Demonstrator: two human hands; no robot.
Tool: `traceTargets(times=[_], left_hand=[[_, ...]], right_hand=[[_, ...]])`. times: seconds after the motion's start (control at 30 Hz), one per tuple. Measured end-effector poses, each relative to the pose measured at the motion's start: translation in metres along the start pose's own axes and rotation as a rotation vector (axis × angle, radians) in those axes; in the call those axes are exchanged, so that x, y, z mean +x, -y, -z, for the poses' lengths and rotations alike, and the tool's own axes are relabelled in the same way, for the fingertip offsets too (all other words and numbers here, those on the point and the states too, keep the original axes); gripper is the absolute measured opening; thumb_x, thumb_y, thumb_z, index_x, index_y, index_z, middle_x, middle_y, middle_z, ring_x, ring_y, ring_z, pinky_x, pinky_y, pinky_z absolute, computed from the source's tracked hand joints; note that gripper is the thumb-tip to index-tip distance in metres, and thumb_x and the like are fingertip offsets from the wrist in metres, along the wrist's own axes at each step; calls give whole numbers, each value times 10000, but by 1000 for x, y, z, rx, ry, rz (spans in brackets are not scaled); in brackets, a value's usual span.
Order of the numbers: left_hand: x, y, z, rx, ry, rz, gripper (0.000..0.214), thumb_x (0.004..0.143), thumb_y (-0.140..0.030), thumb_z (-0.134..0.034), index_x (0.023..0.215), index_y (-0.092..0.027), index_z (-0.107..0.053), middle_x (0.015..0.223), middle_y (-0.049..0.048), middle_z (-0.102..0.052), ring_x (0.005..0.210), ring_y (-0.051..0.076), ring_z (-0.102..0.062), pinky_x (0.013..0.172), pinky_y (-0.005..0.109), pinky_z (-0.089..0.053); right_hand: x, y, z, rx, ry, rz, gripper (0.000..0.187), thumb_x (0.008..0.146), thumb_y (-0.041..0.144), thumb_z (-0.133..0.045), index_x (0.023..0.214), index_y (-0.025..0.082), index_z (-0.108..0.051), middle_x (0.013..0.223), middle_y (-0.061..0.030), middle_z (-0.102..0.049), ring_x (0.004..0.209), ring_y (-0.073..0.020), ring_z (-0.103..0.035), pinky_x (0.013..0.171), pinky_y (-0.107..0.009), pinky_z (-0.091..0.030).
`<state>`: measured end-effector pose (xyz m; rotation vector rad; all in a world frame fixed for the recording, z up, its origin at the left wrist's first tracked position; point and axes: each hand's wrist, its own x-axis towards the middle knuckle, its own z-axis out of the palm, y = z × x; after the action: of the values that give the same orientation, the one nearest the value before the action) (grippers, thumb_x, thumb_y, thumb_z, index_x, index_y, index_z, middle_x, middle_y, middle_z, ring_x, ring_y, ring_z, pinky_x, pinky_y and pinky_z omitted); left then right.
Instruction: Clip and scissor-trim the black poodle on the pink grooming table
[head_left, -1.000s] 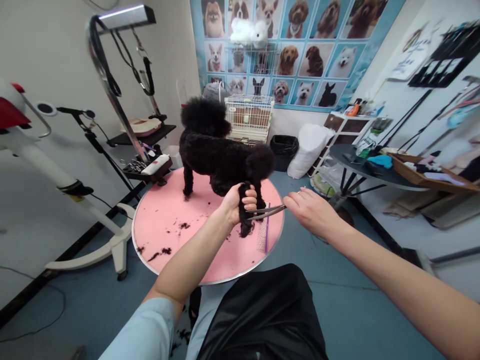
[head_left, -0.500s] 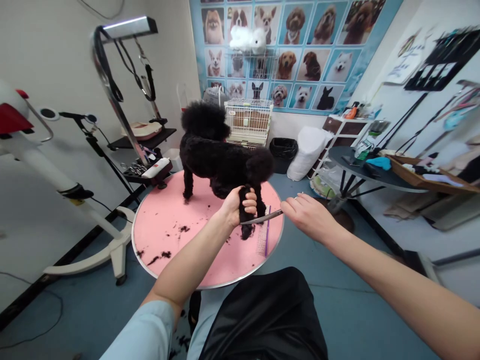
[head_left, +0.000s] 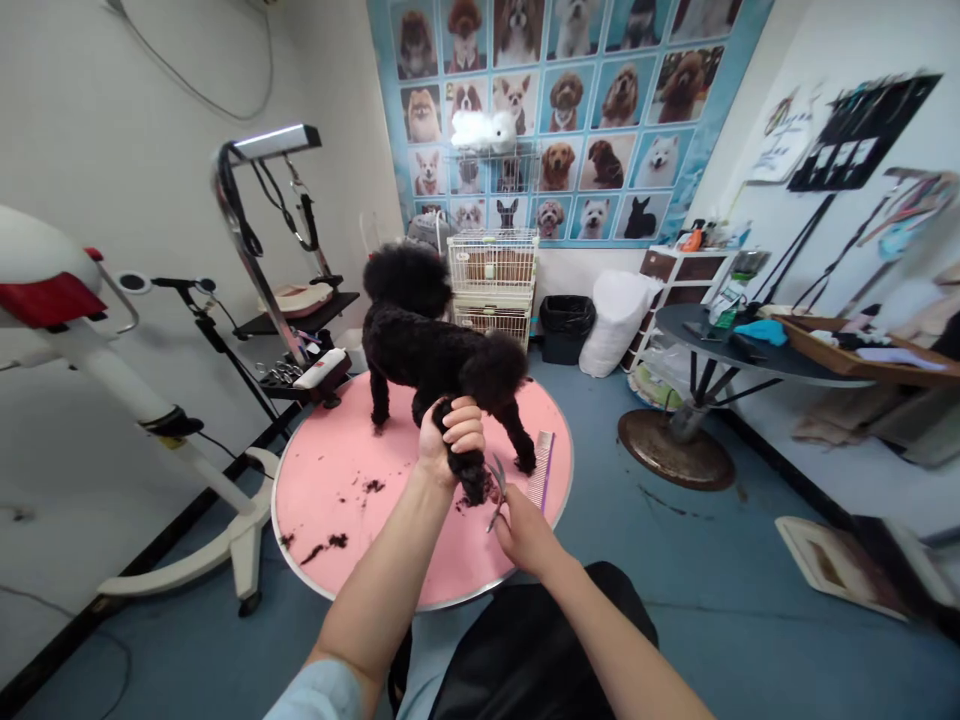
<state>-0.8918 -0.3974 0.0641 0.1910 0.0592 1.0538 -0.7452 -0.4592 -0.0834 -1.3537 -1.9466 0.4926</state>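
Observation:
A black curly dog (head_left: pixel 427 345) stands on a round pink grooming table (head_left: pixel 352 500), facing away. My left hand (head_left: pixel 448 435) is wrapped round its lifted hind leg, with the paw hanging below my fingers. My right hand (head_left: pixel 521 525) grips a pair of scissors (head_left: pixel 496 490) from below, blades pointing up at the paw and slightly apart. A purple comb (head_left: pixel 541 482) lies on the table near the right rim. Clumps of cut black fur (head_left: pixel 330 545) are scattered on the pink top.
A grooming arm with black straps (head_left: pixel 247 215) rises at the table's left, with a tool tray (head_left: pixel 300 375) beside it. A white stand dryer (head_left: pixel 112 370) is on the left. Wire cages (head_left: pixel 493 275), a black bin (head_left: pixel 561 325) and a dark round side table (head_left: pixel 720 345) stand behind and right.
My right hand swung from the dog's right side to below the paw, turning the scissors upward. My left hand shifted the leg left, and the view rose and pulled back.

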Motion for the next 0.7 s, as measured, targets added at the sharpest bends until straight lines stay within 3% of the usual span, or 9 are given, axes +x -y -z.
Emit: traceTargets(times=[0.1,0.2,0.43,0.6,0.7], left_hand=[[-5,2,-1,91,-38,-90,200,820,-67,-492,706,-193,-387,468,-90,-360,305,4,-281,299,72,-216],[-7,2,-3,149,-59,-128,216,818,-54,-499,696,-193,-385,465,-90,-347,309,4,-260,302,71,-212],[-9,7,-7,153,-86,-150,228,835,-22,-478,692,-184,-408,456,-92,-356,303,1,-261,303,69,-211],[-1,-5,4,144,-86,-58,174,853,-108,-468,698,-176,-426,476,-84,-365,315,9,-302,318,81,-243],[7,-23,31,472,-248,59,129,848,-201,-500,727,-159,-487,515,-46,-437,369,58,-387,357,154,-322]], right_hand=[[10,9,-15,109,-19,37,360,805,88,-501,1148,197,-507,1061,-96,-642,990,-242,-628,864,-368,-506],[18,14,-17,146,-37,84,286,815,114,-511,1092,183,-526,1023,-103,-639,959,-243,-627,848,-364,-509],[30,14,-18,43,-50,53,221,840,89,-433,1006,170,-553,929,-93,-662,840,-234,-631,755,-346,-501],[-1,12,-17,100,-102,-16,329,812,90,-436,1105,197,-540,1020,-84,-666,938,-221,-644,802,-327,-500],[-26,5,6,22,-153,-80,227,827,140,-465,1014,203,-577,926,-61,-678,868,-207,-644,780,-313,-486]])
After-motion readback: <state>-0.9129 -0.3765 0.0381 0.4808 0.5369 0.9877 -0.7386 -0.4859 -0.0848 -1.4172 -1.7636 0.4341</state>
